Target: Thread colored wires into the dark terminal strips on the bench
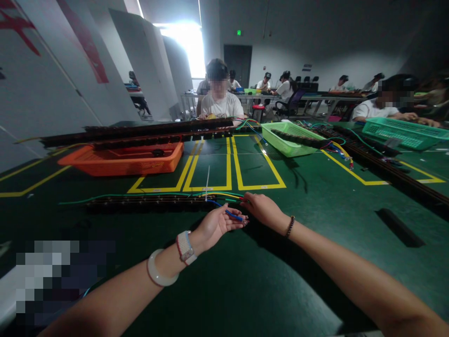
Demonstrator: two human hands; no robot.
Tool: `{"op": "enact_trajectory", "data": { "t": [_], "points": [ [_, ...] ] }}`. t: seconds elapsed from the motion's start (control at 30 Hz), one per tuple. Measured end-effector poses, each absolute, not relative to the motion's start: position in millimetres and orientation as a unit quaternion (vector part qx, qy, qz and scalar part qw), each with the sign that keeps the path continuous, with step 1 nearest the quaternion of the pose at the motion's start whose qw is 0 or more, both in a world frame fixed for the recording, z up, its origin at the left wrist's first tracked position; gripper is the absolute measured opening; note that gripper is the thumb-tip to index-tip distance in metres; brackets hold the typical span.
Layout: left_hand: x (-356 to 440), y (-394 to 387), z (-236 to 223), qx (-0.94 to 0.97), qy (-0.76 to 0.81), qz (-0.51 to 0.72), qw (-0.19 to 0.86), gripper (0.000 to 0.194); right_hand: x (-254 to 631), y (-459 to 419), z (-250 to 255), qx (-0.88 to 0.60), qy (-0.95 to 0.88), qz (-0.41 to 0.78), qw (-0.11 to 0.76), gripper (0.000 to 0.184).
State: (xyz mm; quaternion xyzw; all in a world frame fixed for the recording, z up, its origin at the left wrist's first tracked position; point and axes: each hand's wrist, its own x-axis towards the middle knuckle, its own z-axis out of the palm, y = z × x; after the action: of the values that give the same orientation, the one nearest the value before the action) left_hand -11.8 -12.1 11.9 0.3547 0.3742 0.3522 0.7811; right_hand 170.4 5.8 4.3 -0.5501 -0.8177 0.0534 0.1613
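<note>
green table (252,290) bears a wired black strip (150,202), an orange basket (129,166), a lime basket (286,149).

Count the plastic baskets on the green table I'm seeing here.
3: an orange basket at the picture's left, a light green basket right of centre, and a teal basket at the far right. Others may be hidden behind the long black strips.

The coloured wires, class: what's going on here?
A person works at the right end of a dark strip on a green table. The left hand, palm up, carries a blue wire; the right hand is at the red end of a yellow wire. An orange basket stands beyond the strip.
</note>
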Motion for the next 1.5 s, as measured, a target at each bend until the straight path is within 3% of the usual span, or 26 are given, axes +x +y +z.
{"op": "enact_trajectory", "data": {
  "t": [0.13,0.3,0.43,0.57,0.77,0.93,1.27,1.4,1.5],
  "points": [
    [-13,-12,10,0.357,0.357,0.353,0.788,0.033,174,6,-15,-0.522,-0.812,0.069,0.251,0.017],
    [-12,-12,9,0.352,0.350,0.361,0.790,0.033,174,-6,-23,-0.419,-0.816,-0.005,0.399,0.021],
    [-13,-11,8,0.333,0.355,0.362,0.795,0.035,171,-17,-22,-0.306,-0.875,-0.094,0.364,0.030],
    [-12,-8,4,0.343,0.335,0.370,0.796,0.039,168,-16,-26,-0.289,-0.880,-0.134,0.352,0.027],
    [-10,-7,4,0.380,0.331,0.340,0.794,0.045,172,-9,-32,-0.289,-0.865,-0.109,0.395,0.026],
    [-10,-14,3,0.524,0.371,0.266,0.719,0.051,174,-2,-34,-0.316,-0.842,-0.059,0.433,0.023],
    [-8,-19,5,0.586,0.364,0.246,0.681,0.045,174,-1,-31,-0.343,-0.884,-0.119,0.295,0.019],
    [-8,-18,4,0.585,0.349,0.248,0.689,0.043,172,0,-25,-0.368,-0.858,-0.068,0.351,0.020],
    [-8,-19,4,0.585,0.346,0.247,0.691,0.042,168,8,-16,-0.381,-0.839,-0.010,0.388,0.036]
  ]
}}
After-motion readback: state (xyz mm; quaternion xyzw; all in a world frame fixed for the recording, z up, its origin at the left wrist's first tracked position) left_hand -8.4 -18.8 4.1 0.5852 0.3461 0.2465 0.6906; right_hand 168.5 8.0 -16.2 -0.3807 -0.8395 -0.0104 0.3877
